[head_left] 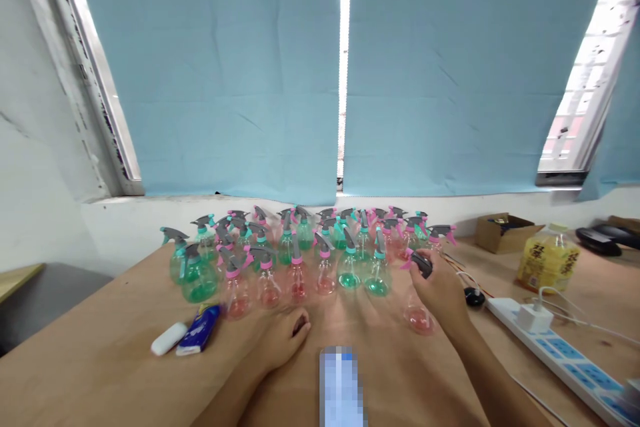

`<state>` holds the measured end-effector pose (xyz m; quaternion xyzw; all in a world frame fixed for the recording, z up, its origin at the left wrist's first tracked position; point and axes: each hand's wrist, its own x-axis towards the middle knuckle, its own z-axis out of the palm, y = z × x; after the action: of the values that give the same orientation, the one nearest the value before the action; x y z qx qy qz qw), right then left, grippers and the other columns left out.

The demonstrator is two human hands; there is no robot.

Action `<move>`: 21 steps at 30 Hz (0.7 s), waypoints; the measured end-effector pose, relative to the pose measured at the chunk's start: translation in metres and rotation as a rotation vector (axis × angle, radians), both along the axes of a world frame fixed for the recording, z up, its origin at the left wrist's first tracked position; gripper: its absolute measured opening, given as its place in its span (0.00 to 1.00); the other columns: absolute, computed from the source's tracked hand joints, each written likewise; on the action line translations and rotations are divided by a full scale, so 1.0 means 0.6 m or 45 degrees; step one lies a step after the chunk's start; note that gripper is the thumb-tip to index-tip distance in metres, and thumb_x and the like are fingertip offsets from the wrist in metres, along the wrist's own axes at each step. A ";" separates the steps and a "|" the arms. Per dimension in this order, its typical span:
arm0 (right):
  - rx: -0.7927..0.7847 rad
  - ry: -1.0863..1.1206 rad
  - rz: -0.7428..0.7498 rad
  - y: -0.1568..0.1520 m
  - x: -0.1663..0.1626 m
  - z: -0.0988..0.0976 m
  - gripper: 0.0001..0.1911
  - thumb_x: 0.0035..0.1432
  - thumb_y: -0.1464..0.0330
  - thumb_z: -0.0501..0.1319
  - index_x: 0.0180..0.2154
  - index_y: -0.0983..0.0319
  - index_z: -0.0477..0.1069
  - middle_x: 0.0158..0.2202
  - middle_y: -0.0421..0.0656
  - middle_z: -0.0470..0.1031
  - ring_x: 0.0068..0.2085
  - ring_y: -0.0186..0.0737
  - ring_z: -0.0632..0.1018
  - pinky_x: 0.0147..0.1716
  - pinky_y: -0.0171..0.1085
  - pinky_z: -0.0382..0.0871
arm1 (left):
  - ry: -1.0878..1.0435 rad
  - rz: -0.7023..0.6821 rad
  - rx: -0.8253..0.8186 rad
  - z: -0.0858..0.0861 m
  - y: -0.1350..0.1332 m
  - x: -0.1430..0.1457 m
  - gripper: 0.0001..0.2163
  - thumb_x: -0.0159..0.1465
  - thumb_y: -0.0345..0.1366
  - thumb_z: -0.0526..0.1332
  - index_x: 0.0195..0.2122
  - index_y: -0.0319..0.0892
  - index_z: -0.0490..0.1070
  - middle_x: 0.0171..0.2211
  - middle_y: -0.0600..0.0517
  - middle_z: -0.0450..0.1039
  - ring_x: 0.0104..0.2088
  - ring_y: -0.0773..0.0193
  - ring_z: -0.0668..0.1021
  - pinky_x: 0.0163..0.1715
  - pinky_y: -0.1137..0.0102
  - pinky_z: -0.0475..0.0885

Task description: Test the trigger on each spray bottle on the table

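Note:
My right hand [440, 290] is wrapped round a clear pink spray bottle [419, 317], its fingers closed near the grey and pink trigger head [421, 263]. The bottle stands on the wooden table [100, 360], just right of the group. My left hand [283, 337] lies flat on the table with loose fingers and holds nothing. Right behind both hands stand several small spray bottles [300, 253], green and pink, all with grey trigger heads.
A white oblong object [169, 338] and a blue packet [199, 330] lie at the left. A white power strip [560, 353] with a plugged charger, a yellow bottle [547, 259] and a cardboard box [505, 231] sit at the right. A blurred patch [341, 387] lies at the near edge.

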<state>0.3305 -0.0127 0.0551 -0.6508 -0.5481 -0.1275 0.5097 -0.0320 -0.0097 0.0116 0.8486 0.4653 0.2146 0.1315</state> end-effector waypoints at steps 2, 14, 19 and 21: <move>-0.006 0.015 0.090 -0.002 -0.005 -0.006 0.17 0.59 0.60 0.56 0.46 0.61 0.72 0.40 0.49 0.78 0.40 0.49 0.77 0.40 0.43 0.68 | 0.002 0.002 -0.007 -0.002 0.001 -0.001 0.07 0.67 0.38 0.54 0.35 0.44 0.69 0.34 0.53 0.74 0.36 0.61 0.73 0.35 0.70 0.62; 0.170 0.331 0.791 0.016 -0.192 -0.028 0.16 0.60 0.62 0.62 0.48 0.60 0.73 0.43 0.45 0.79 0.42 0.43 0.79 0.43 0.39 0.71 | 0.019 -0.002 0.055 -0.007 0.001 -0.002 0.07 0.67 0.38 0.54 0.35 0.44 0.69 0.34 0.53 0.74 0.36 0.61 0.73 0.36 0.70 0.63; 0.090 0.635 0.940 0.042 -0.232 -0.035 0.14 0.56 0.60 0.65 0.41 0.62 0.75 0.34 0.43 0.78 0.34 0.40 0.76 0.34 0.36 0.69 | 0.018 -0.019 0.084 -0.005 -0.001 -0.003 0.07 0.67 0.38 0.54 0.35 0.45 0.69 0.34 0.53 0.74 0.36 0.61 0.74 0.36 0.69 0.63; 0.005 0.718 1.080 0.056 -0.235 -0.031 0.14 0.54 0.62 0.66 0.41 0.62 0.76 0.34 0.43 0.78 0.34 0.40 0.75 0.34 0.36 0.68 | 0.018 -0.022 0.094 -0.006 -0.001 -0.003 0.07 0.67 0.38 0.55 0.35 0.45 0.70 0.35 0.53 0.75 0.37 0.61 0.74 0.37 0.69 0.63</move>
<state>0.1895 0.0207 0.0362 -0.3792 -0.6051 0.2701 0.6458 -0.0338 -0.0103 0.0082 0.8584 0.4505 0.2247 0.0986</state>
